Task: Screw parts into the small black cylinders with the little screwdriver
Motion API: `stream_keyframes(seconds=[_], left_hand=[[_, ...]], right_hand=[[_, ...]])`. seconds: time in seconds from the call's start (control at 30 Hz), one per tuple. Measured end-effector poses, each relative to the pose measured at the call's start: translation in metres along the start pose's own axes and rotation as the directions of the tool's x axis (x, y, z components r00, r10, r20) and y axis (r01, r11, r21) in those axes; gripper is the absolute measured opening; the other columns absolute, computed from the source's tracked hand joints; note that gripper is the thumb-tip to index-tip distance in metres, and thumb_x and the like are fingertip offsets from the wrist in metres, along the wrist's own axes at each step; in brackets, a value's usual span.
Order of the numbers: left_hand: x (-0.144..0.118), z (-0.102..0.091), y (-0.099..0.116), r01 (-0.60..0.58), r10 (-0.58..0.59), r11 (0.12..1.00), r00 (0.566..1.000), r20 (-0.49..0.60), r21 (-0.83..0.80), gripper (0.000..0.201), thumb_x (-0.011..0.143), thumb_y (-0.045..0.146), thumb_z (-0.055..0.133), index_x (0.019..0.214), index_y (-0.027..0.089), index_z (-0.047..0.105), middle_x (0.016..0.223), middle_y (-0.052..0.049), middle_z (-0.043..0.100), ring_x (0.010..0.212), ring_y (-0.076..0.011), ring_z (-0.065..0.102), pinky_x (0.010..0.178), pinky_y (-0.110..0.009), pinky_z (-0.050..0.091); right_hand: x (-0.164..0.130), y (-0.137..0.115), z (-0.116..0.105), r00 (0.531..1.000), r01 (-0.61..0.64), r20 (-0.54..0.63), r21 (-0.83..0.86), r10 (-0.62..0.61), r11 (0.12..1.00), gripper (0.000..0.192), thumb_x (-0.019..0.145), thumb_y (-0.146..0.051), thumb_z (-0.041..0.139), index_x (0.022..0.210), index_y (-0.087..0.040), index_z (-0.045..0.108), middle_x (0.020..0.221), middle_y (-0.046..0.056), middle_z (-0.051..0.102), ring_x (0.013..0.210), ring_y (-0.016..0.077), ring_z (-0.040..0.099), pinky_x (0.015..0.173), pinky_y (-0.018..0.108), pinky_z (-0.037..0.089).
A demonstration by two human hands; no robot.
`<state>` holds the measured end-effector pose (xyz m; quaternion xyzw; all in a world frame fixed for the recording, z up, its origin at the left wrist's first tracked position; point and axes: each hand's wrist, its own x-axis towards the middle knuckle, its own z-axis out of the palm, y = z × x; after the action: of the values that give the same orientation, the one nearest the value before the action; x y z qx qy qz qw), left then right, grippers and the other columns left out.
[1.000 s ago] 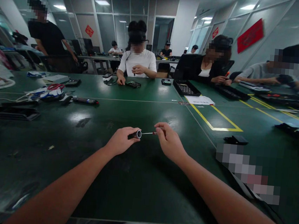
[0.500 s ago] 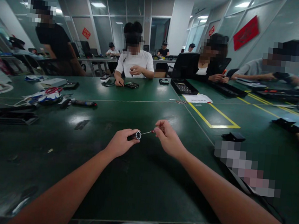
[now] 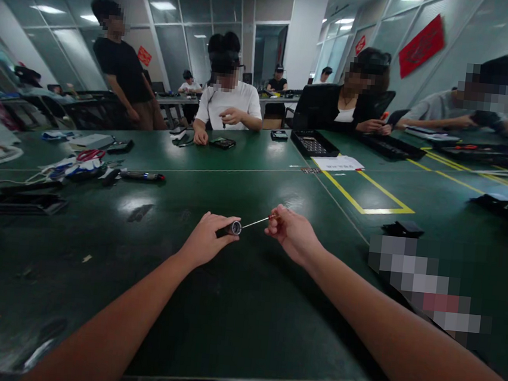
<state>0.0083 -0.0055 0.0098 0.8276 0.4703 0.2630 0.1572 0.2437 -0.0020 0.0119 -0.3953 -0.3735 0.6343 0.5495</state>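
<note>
Above the dark green desk (image 3: 242, 309), the left hand (image 3: 204, 242) is clamped on a short black cylindrical handle (image 3: 228, 229) while the right hand (image 3: 292, 236) pinches a thin metal bit (image 3: 255, 221) at its open end; seating it likely calls for a straight push along the handle's axis.

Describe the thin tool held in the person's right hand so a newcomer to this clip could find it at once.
Start at the big green table and follow the wearer's two bare forearms to where they meet. The left hand grips a short dark cylinder with a silvery end; the right hand pinches a thin metal rod reaching to that end. It is the only slim, shiny straight piece between the hands.
</note>
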Motion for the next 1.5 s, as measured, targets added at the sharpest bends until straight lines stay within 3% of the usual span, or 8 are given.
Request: stream_keyframes(seconds=[0.2,0.4,0.57,0.7,0.9,1.27,1.5], left_hand=[[-0.001,0.000,-0.001,0.013,-0.013,1.000,1.000,-0.003,-0.002,0.041,0.089,0.032,0.069,0.129,0.031,0.064,0.114,-0.003,0.071,0.107,-0.0245,0.061,0.114,-0.056,0.030],[-0.002,0.001,-0.003,0.001,-0.001,1.000,1.000,-0.015,-0.006,0.042,0.087,0.032,0.071,0.129,0.032,0.065,0.120,-0.003,0.071,0.112,-0.0248,0.061,0.116,-0.056,0.028],[-0.001,-0.002,-0.004,0.027,-0.027,1.000,0.999,-0.041,-0.013,0.040,0.087,0.028,0.072,0.127,0.031,0.066,0.123,-0.003,0.071,0.116,-0.0250,0.060,0.117,-0.057,0.027],[-0.001,-0.002,-0.003,0.041,-0.043,0.999,0.997,-0.069,-0.021,0.040,0.087,0.029,0.071,0.127,0.031,0.066,0.121,-0.004,0.071,0.113,-0.0254,0.061,0.114,-0.056,0.033],[0.000,0.000,-0.002,0.032,-0.033,0.999,0.998,-0.058,-0.019,0.041,0.085,0.026,0.073,0.126,0.030,0.067,0.121,-0.004,0.071,0.112,-0.0252,0.061,0.111,-0.053,0.037],[0.000,-0.003,0.002,0.069,-0.071,0.997,0.996,-0.054,-0.033,0.040,0.085,0.026,0.074,0.124,0.029,0.068,0.118,-0.005,0.072,0.109,-0.0264,0.062,0.108,-0.053,0.038],[-0.001,-0.002,-0.002,0.054,-0.057,0.997,0.996,-0.064,-0.046,0.039,0.085,0.028,0.073,0.124,0.030,0.069,0.116,-0.004,0.072,0.108,-0.0261,0.062,0.108,-0.053,0.038]], right_hand=[[-0.005,0.004,0.004,0.977,0.203,-0.018,-0.248,-0.214,0.947,0.028,0.088,-0.049,0.059,0.088,-0.021,0.057,0.076,-0.001,0.060,0.065,0.0137,0.058,0.068,0.033,0.053],[-0.015,-0.002,0.006,0.927,0.367,0.150,-0.557,-0.345,0.745,0.024,0.097,-0.043,0.050,0.093,-0.021,0.058,0.075,0.000,0.064,0.069,0.0159,0.062,0.071,0.034,0.051],[-0.027,-0.009,0.011,0.895,0.443,0.267,-0.621,-0.357,0.647,0.017,0.096,-0.036,0.053,0.098,-0.021,0.059,0.082,0.002,0.069,0.076,0.0175,0.068,0.073,0.034,0.053],[-0.032,-0.010,0.013,0.864,0.484,0.273,-0.678,-0.422,0.553,0.014,0.097,-0.033,0.052,0.099,-0.022,0.059,0.083,0.003,0.071,0.078,0.0182,0.070,0.073,0.033,0.053],[-0.029,-0.007,0.011,0.875,0.451,0.217,-0.691,-0.432,0.566,0.014,0.098,-0.032,0.050,0.097,-0.021,0.059,0.082,0.003,0.072,0.075,0.0176,0.071,0.070,0.032,0.054],[-0.036,-0.010,0.016,0.860,0.464,0.249,-0.746,-0.446,0.478,0.013,0.098,-0.031,0.052,0.098,-0.020,0.060,0.082,0.004,0.073,0.076,0.0187,0.071,0.069,0.032,0.053],[-0.035,-0.009,0.016,0.855,0.472,0.259,-0.745,-0.448,0.470,0.014,0.098,-0.032,0.053,0.099,-0.020,0.060,0.082,0.004,0.073,0.076,0.0185,0.071,0.069,0.032,0.053]])
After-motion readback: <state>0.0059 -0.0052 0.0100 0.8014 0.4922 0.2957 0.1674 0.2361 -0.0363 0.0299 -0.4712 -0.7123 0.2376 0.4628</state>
